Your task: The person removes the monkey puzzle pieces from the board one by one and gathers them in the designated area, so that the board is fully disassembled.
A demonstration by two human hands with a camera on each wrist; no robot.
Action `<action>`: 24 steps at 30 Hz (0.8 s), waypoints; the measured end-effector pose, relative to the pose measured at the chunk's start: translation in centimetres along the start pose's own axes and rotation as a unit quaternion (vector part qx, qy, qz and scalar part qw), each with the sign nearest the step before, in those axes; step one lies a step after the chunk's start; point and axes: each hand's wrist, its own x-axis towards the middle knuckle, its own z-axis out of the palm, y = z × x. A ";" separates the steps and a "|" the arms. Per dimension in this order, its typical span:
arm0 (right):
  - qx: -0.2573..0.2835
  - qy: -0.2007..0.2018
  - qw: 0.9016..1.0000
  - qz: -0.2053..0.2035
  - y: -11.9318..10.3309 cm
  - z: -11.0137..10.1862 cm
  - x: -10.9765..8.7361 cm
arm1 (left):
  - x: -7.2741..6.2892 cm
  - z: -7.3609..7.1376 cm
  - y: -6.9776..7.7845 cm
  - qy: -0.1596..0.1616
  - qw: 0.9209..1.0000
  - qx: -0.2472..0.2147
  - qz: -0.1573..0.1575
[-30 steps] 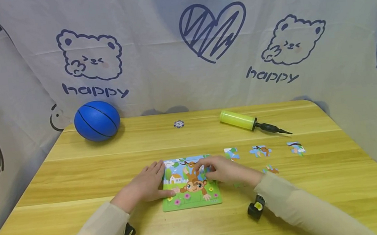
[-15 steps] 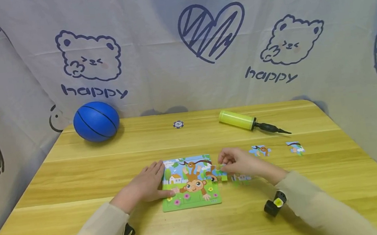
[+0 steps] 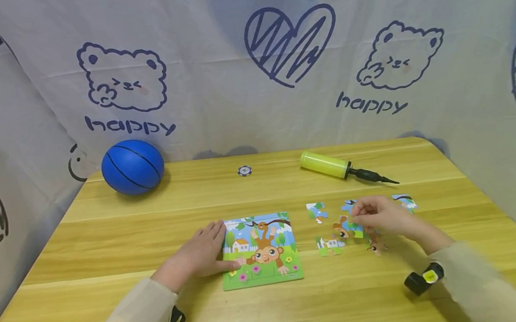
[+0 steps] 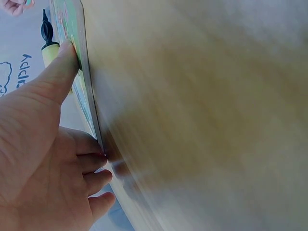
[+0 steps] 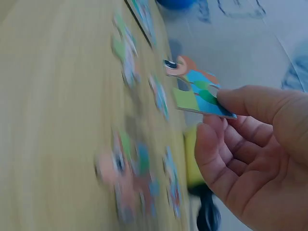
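My left hand [image 3: 201, 251] rests at the left side of a monkey puzzle board [image 3: 263, 280], its thumb lying on the printed face. In the left wrist view the fingers [image 4: 89, 163] reach along the board's edge. My right hand [image 3: 384, 216] pinches a puzzle piece [image 5: 197, 94] between thumb and fingers, held up over the loose pieces to the right of the board. That piece shows a monkey's eye, green leaves and blue sky. Below it, partly covered by the hand, lies another piece [image 3: 378, 247] with monkey print.
More loose pieces lie right of the board: a sky piece [image 3: 316, 210], a house piece [image 3: 329, 247] and a branch piece [image 3: 404, 201]. Farther back are a blue ball [image 3: 133, 167], a poker chip [image 3: 245, 171] and a yellow hand pump [image 3: 324, 164], before a printed curtain [image 3: 213, 92].
My right hand has lifted away from the board's right part and travelled right, carrying the puzzle piece over the loose pieces. The left hand has stayed put.
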 end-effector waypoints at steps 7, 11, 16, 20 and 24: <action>-0.005 0.004 0.999 0.038 2.9 -4.2 -3.2 | 0.0 0.0 0.1 -0.002 1.000 0.000 -0.001; -0.014 -0.009 0.998 0.057 4.5 -6.3 -4.9 | -0.1 -0.1 0.1 -0.003 1.000 0.001 -0.003; -0.022 -0.024 0.997 0.073 6.1 -7.7 -6.2 | -0.1 -0.1 0.1 -0.002 1.000 0.000 -0.001; -0.030 -0.023 0.994 0.098 7.0 -8.2 -6.7 | -0.1 -0.1 0.1 -0.001 1.000 0.002 0.001; -0.034 -0.011 0.993 0.115 7.5 -8.5 -7.0 | -0.1 -0.1 0.1 0.000 1.000 0.009 0.004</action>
